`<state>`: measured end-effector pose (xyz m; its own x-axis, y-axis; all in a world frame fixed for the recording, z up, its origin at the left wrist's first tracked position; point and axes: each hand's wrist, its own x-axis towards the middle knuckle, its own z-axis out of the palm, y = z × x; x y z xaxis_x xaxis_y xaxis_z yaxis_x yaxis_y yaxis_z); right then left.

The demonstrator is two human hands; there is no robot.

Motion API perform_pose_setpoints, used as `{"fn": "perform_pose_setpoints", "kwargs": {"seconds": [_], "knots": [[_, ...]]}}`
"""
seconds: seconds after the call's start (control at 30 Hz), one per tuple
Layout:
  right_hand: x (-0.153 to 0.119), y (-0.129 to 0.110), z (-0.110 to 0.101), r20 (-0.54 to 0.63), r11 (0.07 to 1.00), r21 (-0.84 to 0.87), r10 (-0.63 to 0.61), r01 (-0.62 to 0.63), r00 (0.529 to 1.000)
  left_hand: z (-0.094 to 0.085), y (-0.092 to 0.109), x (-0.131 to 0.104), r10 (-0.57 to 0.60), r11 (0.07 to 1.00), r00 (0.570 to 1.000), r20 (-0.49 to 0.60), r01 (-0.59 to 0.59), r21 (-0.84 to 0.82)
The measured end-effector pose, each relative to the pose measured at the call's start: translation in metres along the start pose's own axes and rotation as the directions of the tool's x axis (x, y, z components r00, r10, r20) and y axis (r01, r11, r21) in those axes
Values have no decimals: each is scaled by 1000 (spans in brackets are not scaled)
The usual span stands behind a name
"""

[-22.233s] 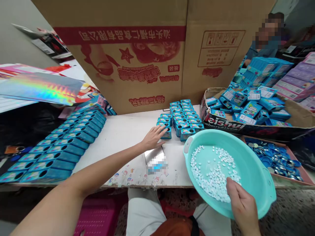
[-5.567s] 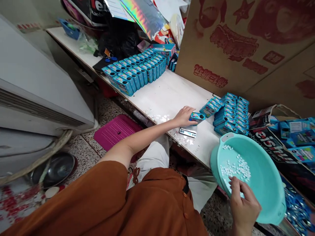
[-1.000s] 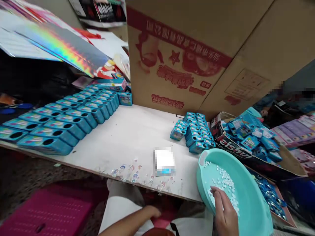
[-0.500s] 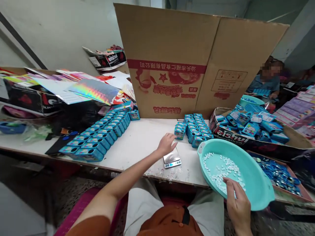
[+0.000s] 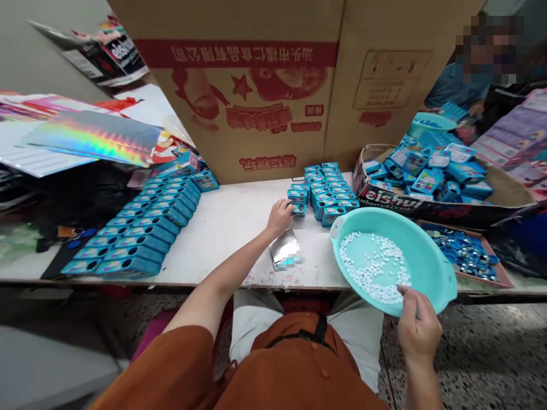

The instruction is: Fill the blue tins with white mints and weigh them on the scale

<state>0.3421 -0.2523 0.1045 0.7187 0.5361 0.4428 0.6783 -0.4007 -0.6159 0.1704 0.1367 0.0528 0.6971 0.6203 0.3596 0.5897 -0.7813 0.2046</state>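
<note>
Blue box (image 5: pixel 298 210), ctr of frame, on tabletop (image 5: pixel 216 228); just in front of like box (image 5: pixel 298 196), L of double row (image 5: pixel 330 196). L grip (image 5: pixel 280 217): fingers bent at box's L end; can't tell if closed on it or only touching. R grip (image 5: pixel 421 327), lower R: thumb + fingertips close tog. over bowl's (image 5: pixel 427 262) near rim; can't tell if any white pellets (image 5: pixel 384 293) are pinched.

Technique (my judgmt): hold box by its sides, fingertips clear of top hole; light, even squeeze; keep upright so it doesn't tip or knock its neighbour. R side: don't lean on rim, as bowl overhangs near edge.

Looks: bright blue w/ printed face, small, squarish; partly hidden by fingers. Like boxes nearby show dark round hole on top.
</note>
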Motion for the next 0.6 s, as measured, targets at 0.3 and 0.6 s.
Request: {"fn": "perform_pose_setpoints", "kwargs": {"seconds": [0.3, 0.6], "knots": [[8, -16, 2, -65, 999, -23, -34, 33, 997, -51, -4, -34, -135, 962, 951, -279, 59, -265], [16, -18, 12, -70, 998, -43, -40, 37, 997, -68, 10, -101, -316, 856, 939, -135, 221, -468]]}}
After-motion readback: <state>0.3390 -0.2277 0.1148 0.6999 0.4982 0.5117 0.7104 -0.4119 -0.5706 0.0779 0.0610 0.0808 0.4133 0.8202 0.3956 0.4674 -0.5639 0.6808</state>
